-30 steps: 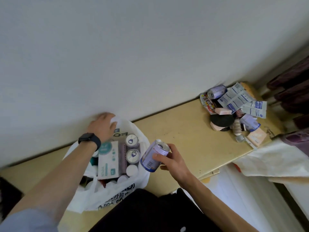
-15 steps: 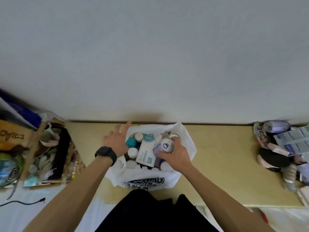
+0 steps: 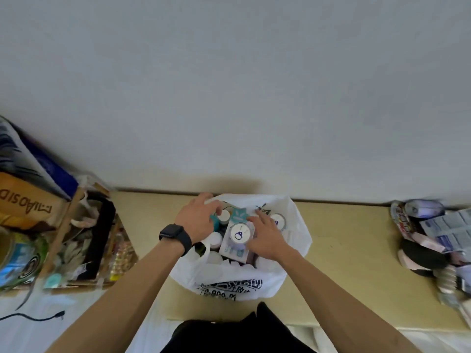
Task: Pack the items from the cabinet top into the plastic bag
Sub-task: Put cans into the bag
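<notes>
A white plastic bag (image 3: 229, 284) with black print stands open on the yellowish cabinet top (image 3: 344, 263) against the wall. My left hand (image 3: 197, 217), with a black watch on the wrist, grips the bag's far left rim. A purple can (image 3: 239, 233) with a white lid stands upright inside the bag, on a white and teal box (image 3: 235, 252). My right hand (image 3: 267, 238) lies just right of that can with its fingers stretched out, touching its side. A second can (image 3: 279, 221), white-capped bottles and other items fill the bag.
A heap of packets, a can, pads and small boxes (image 3: 433, 240) lies at the right end of the cabinet top. A cardboard box of clutter (image 3: 84, 238) stands left of the cabinet. A black cable (image 3: 33, 318) lies on the white surface below it.
My right hand carried the purple can from the cabinet side into the bag, set it upright and has let go of it. My left hand stayed at the bag's rim.
</notes>
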A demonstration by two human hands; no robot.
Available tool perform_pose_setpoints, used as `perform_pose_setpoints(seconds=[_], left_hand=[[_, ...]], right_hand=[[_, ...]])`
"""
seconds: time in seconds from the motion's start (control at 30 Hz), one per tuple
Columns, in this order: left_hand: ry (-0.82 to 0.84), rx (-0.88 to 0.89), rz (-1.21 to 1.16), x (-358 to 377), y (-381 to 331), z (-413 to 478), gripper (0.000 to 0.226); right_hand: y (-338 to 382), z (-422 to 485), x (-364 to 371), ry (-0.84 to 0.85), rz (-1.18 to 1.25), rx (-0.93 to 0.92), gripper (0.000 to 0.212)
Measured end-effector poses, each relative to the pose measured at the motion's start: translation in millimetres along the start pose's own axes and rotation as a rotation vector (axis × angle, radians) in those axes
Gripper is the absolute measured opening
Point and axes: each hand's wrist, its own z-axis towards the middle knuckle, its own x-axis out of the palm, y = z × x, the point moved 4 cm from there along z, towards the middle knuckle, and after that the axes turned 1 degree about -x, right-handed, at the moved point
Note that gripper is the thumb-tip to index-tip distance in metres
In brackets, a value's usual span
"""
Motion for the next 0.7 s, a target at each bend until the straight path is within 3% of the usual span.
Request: perform_pose_setpoints(seconds=[0.07, 0.2, 0.27, 0.47, 0.7], left_hand=[[0.063, -0.019, 0.165, 4.6, 1.2, -0.4, 0.038], [0.191, -0.129, 0.309, 13.2, 12.7, -3.4, 0.080], [0.203, -0.148, 0.324, 10.7, 14.3, -5.3, 0.088], [0.088, 0.020, 0.118, -18.2, -42.1, -3.9, 0.068], [0.016, 0.316, -0.011, -17.1, -198.1, 26.1, 0.067]], right_hand=[[-3.0, 7.8, -20.7, -0.073, -0.020, 0.053, 0.088], [-11.2, 24.4, -62.8, -0.198, -0.074, 0.074, 0.086], [-20.0, 26.3, -79.3, -0.211, -0.049, 0.104, 0.086], [-47.7, -28.1, -87.8, -0.455, 0.237, 0.089, 0.070], [-126.7, -143.0, -67.8, -0.706, 0.549, 0.252, 0.055]])
